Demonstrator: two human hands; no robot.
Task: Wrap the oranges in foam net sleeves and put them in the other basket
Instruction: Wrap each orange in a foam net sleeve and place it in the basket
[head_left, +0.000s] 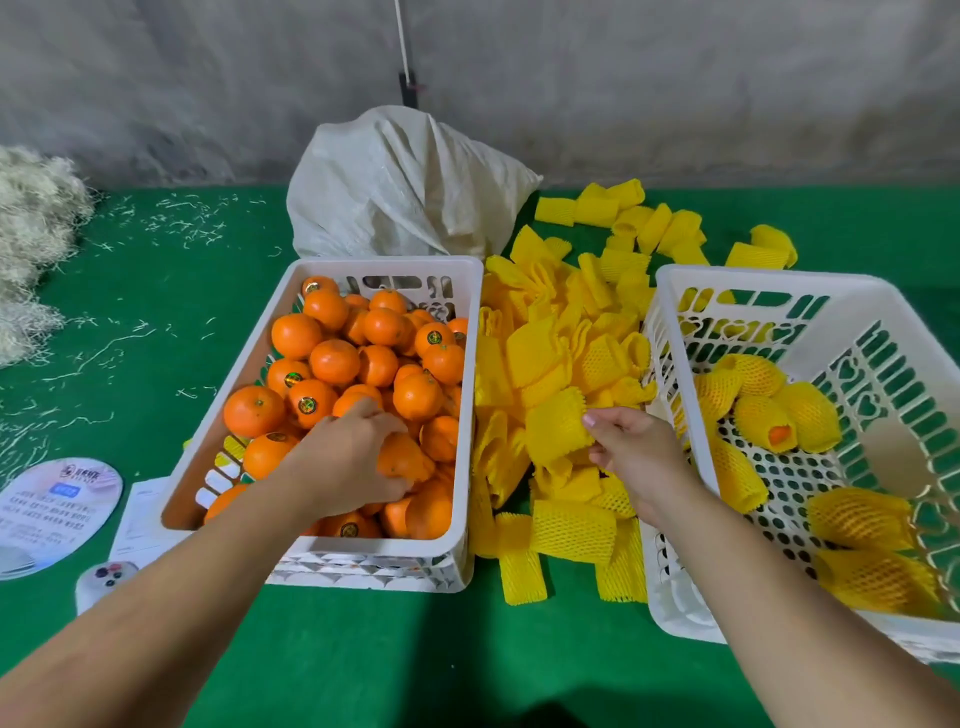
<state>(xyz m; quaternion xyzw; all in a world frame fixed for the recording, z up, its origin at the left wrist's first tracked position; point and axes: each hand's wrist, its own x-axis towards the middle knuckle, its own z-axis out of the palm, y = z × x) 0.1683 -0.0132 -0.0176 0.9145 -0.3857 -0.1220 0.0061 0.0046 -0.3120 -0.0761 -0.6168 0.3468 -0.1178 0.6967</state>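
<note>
Reaching in low on the near side with both arms. Left hand (348, 457) curling its grip around an orange (402, 457) at the near end of the full basket (470, 415), fingers wrapping the fruit among its neighbours. Right hand (631, 449) pinching a yellow foam net sleeve (558, 428) by its edge, just above the pile of sleeves (566, 343) lying between the two baskets on the green tabletop (156, 312). Looking like the pick-up step, fruit and sleeve both being gathered, nothing joined yet. Probably best lifting the orange straight up so the heap is not rolling, and working fingers into the sleeve's mouth so it is stretching wide before the fruit goes in. Over to the right, the other basket (670, 291) holding a handful of wrapped oranges (779, 421), plenty of bare floor showing, so early going by that count. Further back, a white sack (405, 187) slumping against the grey wall.
</note>
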